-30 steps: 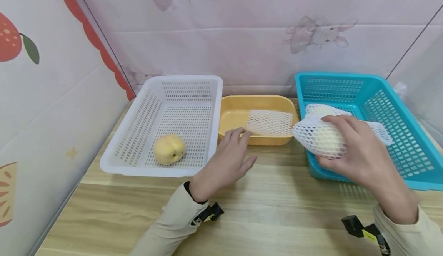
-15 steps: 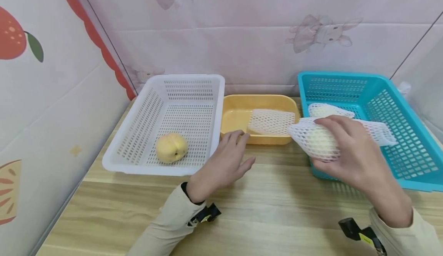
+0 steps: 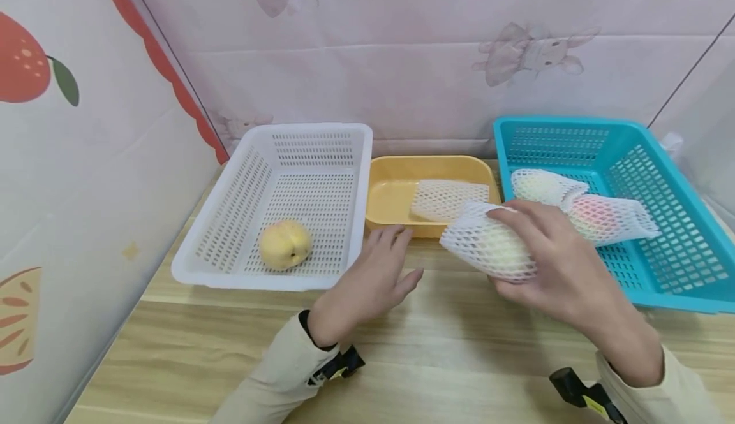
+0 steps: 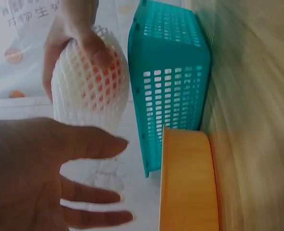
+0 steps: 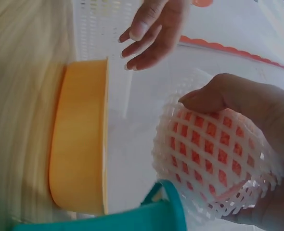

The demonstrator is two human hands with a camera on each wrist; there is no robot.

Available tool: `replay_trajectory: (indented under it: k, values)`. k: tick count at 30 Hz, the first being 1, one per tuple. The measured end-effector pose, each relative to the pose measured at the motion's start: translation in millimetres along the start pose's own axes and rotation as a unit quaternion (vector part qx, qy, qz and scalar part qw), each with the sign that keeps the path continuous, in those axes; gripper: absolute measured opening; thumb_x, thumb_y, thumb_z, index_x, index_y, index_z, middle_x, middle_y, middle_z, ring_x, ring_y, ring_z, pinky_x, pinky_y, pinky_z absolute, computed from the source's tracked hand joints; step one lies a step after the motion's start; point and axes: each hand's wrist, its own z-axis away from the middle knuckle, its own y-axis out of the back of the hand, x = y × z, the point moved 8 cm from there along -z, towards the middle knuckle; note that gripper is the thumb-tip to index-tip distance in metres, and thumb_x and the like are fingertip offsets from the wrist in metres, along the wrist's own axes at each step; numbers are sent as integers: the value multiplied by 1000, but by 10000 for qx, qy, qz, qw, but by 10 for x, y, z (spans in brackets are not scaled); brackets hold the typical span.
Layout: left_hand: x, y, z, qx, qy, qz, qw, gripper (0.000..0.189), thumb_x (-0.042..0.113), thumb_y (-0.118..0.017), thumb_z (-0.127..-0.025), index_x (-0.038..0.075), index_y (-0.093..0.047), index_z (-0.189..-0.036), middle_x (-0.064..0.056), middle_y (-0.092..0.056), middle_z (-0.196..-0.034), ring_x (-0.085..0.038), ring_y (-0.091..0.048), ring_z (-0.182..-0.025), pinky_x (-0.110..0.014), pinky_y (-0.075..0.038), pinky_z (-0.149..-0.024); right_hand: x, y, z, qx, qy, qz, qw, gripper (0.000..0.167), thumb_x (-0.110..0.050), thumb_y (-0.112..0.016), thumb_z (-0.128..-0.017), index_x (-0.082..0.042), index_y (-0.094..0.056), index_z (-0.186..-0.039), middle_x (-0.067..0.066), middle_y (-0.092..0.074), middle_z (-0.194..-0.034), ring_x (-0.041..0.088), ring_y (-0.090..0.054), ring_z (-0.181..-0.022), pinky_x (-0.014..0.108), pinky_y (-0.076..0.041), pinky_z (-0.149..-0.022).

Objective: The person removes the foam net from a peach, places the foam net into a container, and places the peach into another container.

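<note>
Right grip (image 3: pixel 559 264): right of centre in the head view, fingers and thumb curled round a rounded fruit in white foam netting (image 3: pixel 496 245).
Netted fruit: held above the bench, overlapping the lower right corner of the yellow tray in the head view; pale yellow shows through the mesh there, red through it in both wrist views.
Left grip (image 3: pixel 367 277): centre of the head frame, fingers loosely spread, holding nothing; it hangs near the yellow tray's front side, apart from the netted fruit.
White basket: a rectangular, perforated white plastic basket (image 3: pixel 230 278), left of centre, its right side next to the yellow tray.
Peach: one bare, round yellow peach (image 3: pixel 285 245), on the floor of the white basket, towards its near edge.
Yellow tray: a shallow plastic tray with rounded corners (image 3: pixel 393 197), mid-frame between the two baskets; a flat white foam net sleeve (image 3: pixel 448 199) lies in its right half.
Teal basket: a rectangular, perforated teal plastic basket (image 3: pixel 677 299), right side of the frame.
Wrapped pair: inside the teal basket, a pale fruit in white netting (image 3: pixel 542 187) lies behind and left of a reddish fruit in white netting (image 3: pixel 614 217).
Bench: pale wood-grain top (image 3: pixel 430 360), lower frame, under all three containers.
</note>
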Motion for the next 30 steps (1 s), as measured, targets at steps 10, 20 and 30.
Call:
replay_trajectory:
  k: [10, 20, 30]
  values:
    - [-16, -177, 165, 346, 225, -239, 9989, 53, 24, -65, -92, -8, -47, -130, -24, -51, -126, -41, -49, -118, -45, -41, -102, -130, -262, 12, -547, 177, 87, 9983, 87, -21, -91, -51, -10, -54, -129, 18, -53, -128, 37, -49, -114, 56, -48, -84]
    - [-232, -431, 209, 181, 282, -141, 9993, 35, -4, -52, -92, -6, -50, -127, -23, -55, -121, -35, -53, -113, -40, -46, -97, -177, -862, 104, -1537, 297, -41, 9877, 85, -28, -91, -54, -11, -54, -129, 16, -54, -128, 34, -51, -115, 50, -50, -87]
    - [-333, -473, 177, -27, 410, -7, 9992, 35, -8, -50, -90, -9, -51, -125, -25, -53, -119, -32, -55, -111, -35, -50, -92, -94, -1116, 183, -2025, 111, -178, 9791, 88, -30, -90, -61, -8, -49, -135, 21, -46, -137, 41, -42, -125, 58, -37, -101]
